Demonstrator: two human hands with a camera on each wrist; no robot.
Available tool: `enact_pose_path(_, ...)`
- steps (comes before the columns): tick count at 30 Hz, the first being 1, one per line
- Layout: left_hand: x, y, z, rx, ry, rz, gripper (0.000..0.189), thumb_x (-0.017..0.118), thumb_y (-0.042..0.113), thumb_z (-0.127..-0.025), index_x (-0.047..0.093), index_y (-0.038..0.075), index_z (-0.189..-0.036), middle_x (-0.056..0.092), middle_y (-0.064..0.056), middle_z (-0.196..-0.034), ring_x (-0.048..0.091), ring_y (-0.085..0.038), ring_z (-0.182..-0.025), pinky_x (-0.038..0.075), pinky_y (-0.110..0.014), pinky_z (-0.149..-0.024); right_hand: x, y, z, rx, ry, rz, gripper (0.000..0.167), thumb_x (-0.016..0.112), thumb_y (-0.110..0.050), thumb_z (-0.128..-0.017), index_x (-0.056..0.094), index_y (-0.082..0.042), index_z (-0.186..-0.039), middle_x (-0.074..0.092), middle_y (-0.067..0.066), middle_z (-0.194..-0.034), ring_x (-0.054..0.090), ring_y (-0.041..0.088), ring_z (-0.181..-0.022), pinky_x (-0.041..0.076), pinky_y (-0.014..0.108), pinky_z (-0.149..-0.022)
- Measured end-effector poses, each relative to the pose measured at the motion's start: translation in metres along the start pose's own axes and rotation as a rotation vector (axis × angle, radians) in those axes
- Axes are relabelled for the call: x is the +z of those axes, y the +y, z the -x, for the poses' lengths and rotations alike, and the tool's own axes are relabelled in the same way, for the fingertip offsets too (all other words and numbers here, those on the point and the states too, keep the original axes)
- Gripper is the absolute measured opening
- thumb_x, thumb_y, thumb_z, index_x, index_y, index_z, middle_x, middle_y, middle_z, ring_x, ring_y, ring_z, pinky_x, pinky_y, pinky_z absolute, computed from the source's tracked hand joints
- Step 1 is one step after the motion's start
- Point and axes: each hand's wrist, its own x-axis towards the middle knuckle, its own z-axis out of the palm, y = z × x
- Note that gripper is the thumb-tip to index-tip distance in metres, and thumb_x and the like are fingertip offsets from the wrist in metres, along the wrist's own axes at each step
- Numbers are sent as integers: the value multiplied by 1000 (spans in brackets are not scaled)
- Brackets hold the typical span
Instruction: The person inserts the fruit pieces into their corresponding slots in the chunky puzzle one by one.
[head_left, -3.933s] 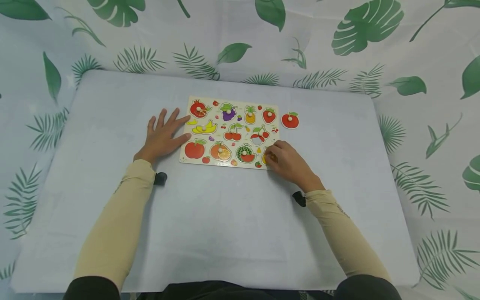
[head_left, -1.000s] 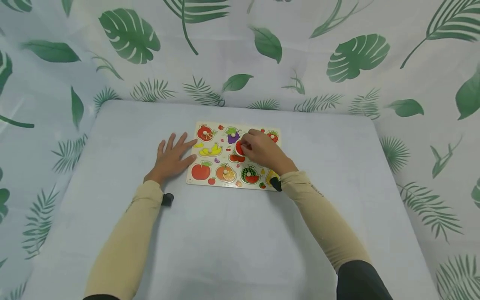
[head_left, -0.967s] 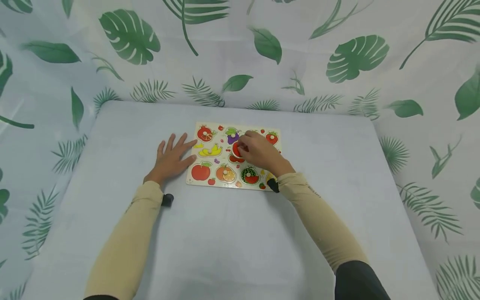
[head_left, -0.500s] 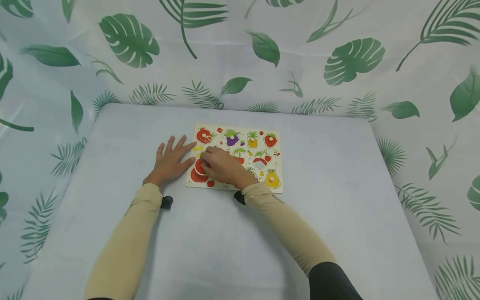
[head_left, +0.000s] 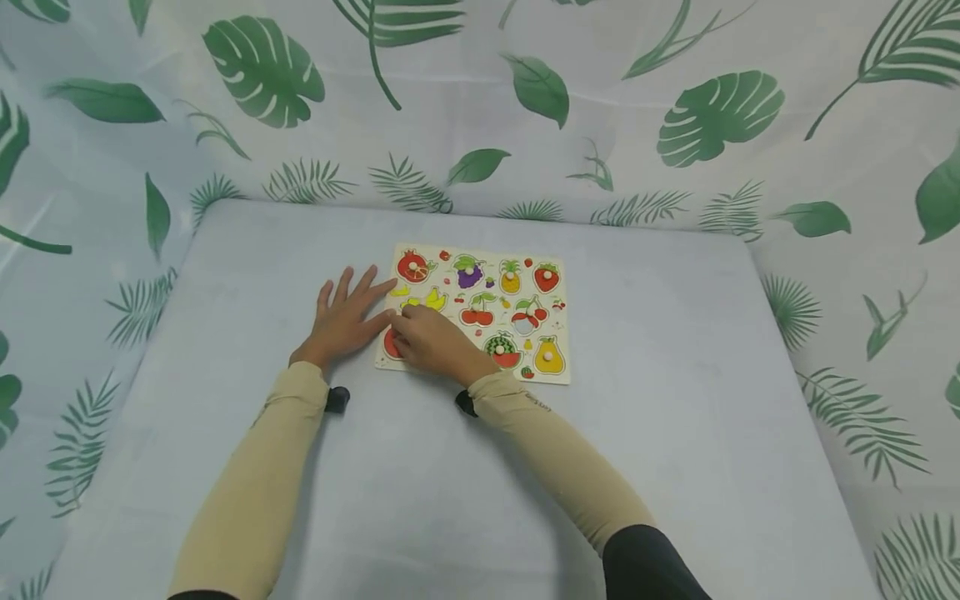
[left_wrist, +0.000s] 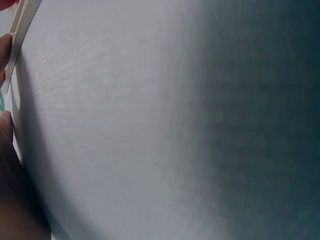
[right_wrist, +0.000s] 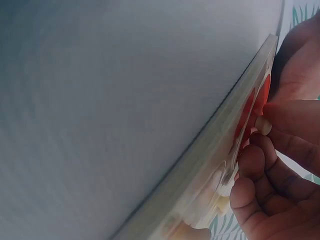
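A wooden fruit puzzle board (head_left: 562, 377) lies flat on the table. My left hand (head_left: 343, 321) is spread at its left side, thumb and index fingertip on the board's edge. My right hand (head_left: 435, 340) is over the front left part, pinching the peg (right_wrist: 263, 125) of a red apple puzzle piece (right_wrist: 266, 92). In the right wrist view the piece sits right at the red apple picture, slightly tilted against the board. My right fingers cover much of it, plus the orange piece, in the head view. The left wrist view shows mostly tablecloth and a board corner.
Other pegged pieces sit in the board: grapes (head_left: 468, 273), a pineapple (head_left: 510, 277), a strawberry (head_left: 547, 277), a watermelon (head_left: 501, 350) and a pear (head_left: 549, 357). A white cloth covers the table (head_left: 675, 375). Behind it hangs a leaf-patterned curtain (head_left: 600, 108).
My right hand let go of the pear, took the apple piece from the table right of the board, and carried it left across the board to the front left. The left hand stayed.
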Motion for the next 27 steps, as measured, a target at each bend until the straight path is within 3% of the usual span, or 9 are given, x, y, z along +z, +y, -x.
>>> enact_pose_path(11, -1, 2, -2, 1, 0, 22, 67, 51, 51, -110, 36, 24, -169, 6, -8, -180, -17, -32, -163, -18, -56, -125, 2, -4, 4, 25, 22, 14, 8, 68, -7, -105, 72, -1, -103, 64, 10, -92, 56, 21, -78, 50, 34, -72)
enact_pose_path(24, 1, -4, -9, 3, -39, 8, 67, 51, 50, -110, 34, 26, -170, 4, -7, -180, -18, -33, -163, -18, -58, -124, 3, -10, 7, 103, -45, -46, 9, 66, -7, -105, 72, 0, -105, 61, 12, -96, 55, 23, -83, 49, 34, -75)
enact_pose_path(27, 2, -7, -7, 5, -38, 9, 67, 52, 49, -110, 34, 24, -170, 4, -9, -180, -18, -34, -163, -18, -59, -124, 3, -14, 9, 139, -77, -50, 13, 67, -12, -106, 72, -2, -113, 62, 12, -104, 56, 23, -88, 50, 32, -78)
